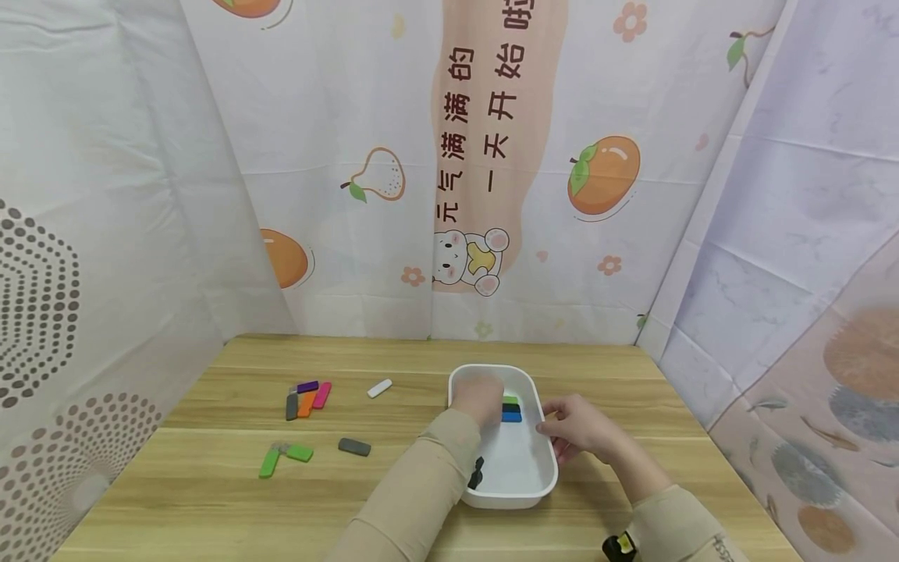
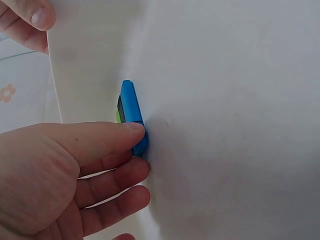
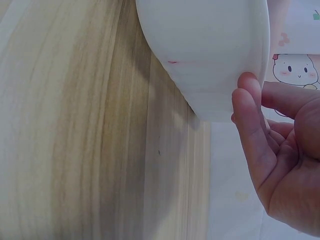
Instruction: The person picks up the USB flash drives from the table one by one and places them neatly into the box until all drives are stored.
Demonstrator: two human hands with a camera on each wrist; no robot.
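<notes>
My left hand [image 1: 480, 396] reaches into a white plastic box [image 1: 509, 501]. In the left wrist view, its thumb and fingers pinch one end of a blue USB flash drive [image 2: 131, 102]. The drive lies in a row with a black flash drive [image 1: 515, 407] and a green flash drive [image 1: 510, 400], against the box's inner surface. Lower in the box is another black flash drive [image 1: 477, 474], partly hidden by the left sleeve. At the box's right side, my right hand [image 1: 579, 428] grips the rim between thumb and fingers.
Left on the wooden table [image 1: 211, 507] lie several flash drives: purple [image 1: 307, 386], pink [image 1: 322, 395], orange [image 1: 306, 404], grey [image 1: 291, 407], and a green pair [image 1: 270, 462]. A white stick [image 1: 380, 388] and a dark grey drive [image 1: 354, 447] lie nearer the box. Curtains [image 1: 337, 234] border the table.
</notes>
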